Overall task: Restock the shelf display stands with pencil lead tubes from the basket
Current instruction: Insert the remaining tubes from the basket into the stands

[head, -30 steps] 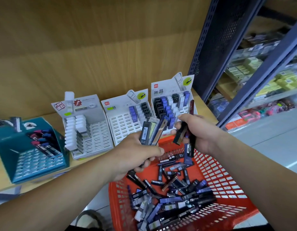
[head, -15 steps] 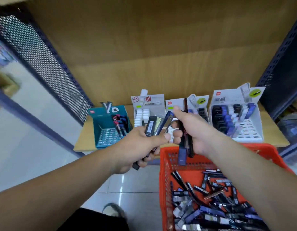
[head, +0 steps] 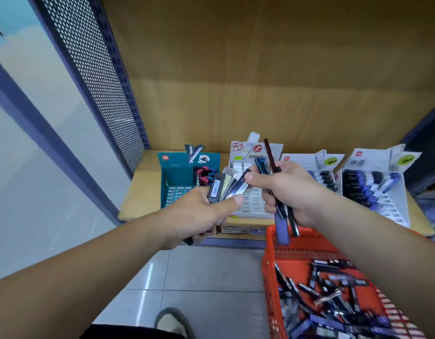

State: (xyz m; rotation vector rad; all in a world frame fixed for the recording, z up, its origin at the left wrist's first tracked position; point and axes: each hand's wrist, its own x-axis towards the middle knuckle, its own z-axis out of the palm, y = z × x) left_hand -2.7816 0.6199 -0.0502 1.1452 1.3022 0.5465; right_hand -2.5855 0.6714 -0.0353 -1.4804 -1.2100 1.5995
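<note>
Lead tubes (head: 217,189) in left hand (head: 199,214) (tips pt. up-right).

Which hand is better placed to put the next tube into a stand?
Probably the right hand: its thumb and forefinger pinch one tube of the fan that the left hand grips, in front of the white stand.

A wood-grain back panel (head: 260,69) rises behind a light wooden shelf board (head: 143,192), with a dark blue perforated metal side panel (head: 96,77) and a blue upright (head: 40,135) at left, above a pale, glossy tiled floor (head: 206,277) reflecting light.
</note>
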